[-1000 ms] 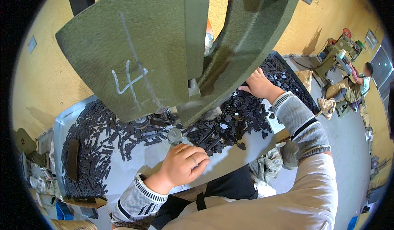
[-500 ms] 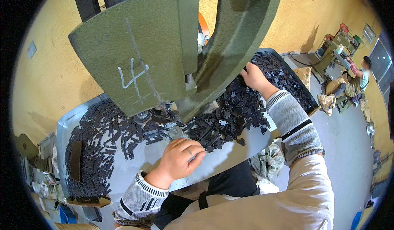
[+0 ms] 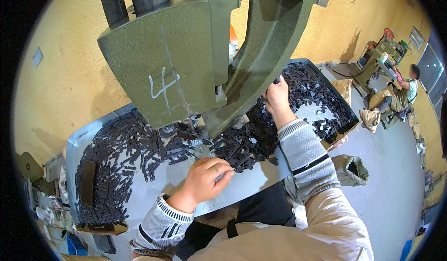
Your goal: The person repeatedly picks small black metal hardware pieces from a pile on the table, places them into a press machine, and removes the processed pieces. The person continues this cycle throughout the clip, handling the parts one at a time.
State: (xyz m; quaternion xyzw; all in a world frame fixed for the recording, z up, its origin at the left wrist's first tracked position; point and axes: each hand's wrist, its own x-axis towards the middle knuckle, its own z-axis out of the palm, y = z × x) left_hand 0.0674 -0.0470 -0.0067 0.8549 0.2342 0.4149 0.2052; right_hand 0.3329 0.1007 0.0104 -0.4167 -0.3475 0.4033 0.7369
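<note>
My left hand point(image 3: 206, 179) rests low over the near edge of the metal worktable point(image 3: 177, 172), its fingers curled and their tips hidden beneath. Just beyond it sits a clear round disc point(image 3: 201, 151). My right hand point(image 3: 278, 98) is closed beside the curved frame of a big green press point(image 3: 163, 74), above a heap of dark flat metal parts point(image 3: 247, 142). Something dark shows at the top of its grip, too small to name. More dark strips with holes point(image 3: 135, 144) lie spread across the table's left side.
A black-rimmed tray point(image 3: 351, 121) of dark parts stands at the right. A brown board point(image 3: 88, 182) lies on the left pile. Below the right tray stands an open sack point(image 3: 356, 170). Farther right, a person point(image 3: 400, 91) sits at another machine.
My right hand has moved left and slightly down, its forearm swinging left and uncovering the right tray's bare middle and the sack. My left hand has kept its curled pose.
</note>
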